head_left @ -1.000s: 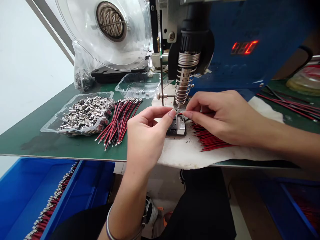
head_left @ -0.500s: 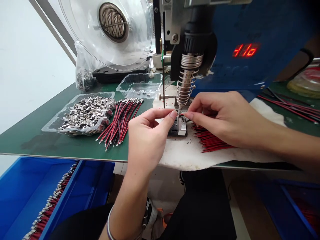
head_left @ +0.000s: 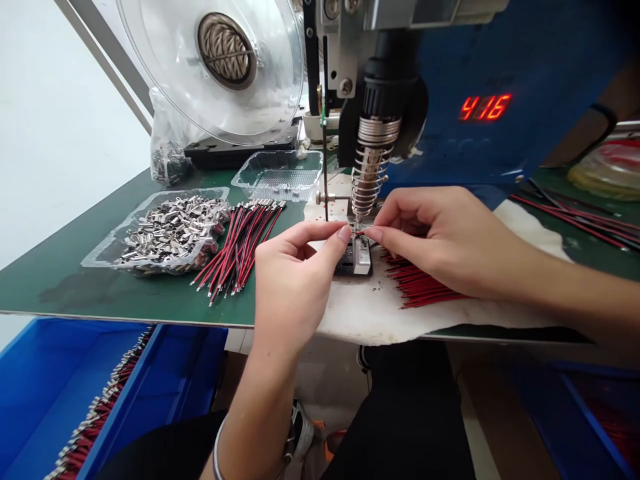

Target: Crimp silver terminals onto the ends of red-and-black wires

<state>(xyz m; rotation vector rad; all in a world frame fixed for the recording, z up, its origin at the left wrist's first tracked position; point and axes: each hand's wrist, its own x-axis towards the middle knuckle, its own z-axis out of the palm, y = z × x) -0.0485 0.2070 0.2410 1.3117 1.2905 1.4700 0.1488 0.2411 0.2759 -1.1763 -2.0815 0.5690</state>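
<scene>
Under the soldering machine's tip, which sits inside a coiled spring (head_left: pixel 370 183), both hands meet at a small metal fixture (head_left: pixel 362 259). My left hand (head_left: pixel 295 280) pinches thumb and forefinger at the fixture's left side; whatever lies between them is hidden. From the right, my right hand (head_left: pixel 435 233) pinches a thin red and black wire whose end lies at the tip. Beneath that hand, a bundle of red and black wires (head_left: pixel 425 283) rests on a white cloth (head_left: pixel 370 313).
Left on the green table (head_left: pixel 65 280) are a clear tray (head_left: pixel 100 247) of metal connectors and a pile of wires (head_left: pixel 240 247). Behind stands another clear tray (head_left: pixel 277 173). A blue bin (head_left: pixel 30 400) holding wires is below. The blue machine housing (head_left: pixel 465 153) shows red digits.
The red display reads 416 now, and its digits were partly unlit before. The view has shifted slightly. Both hands keep nearly the same pose at the fixture.
</scene>
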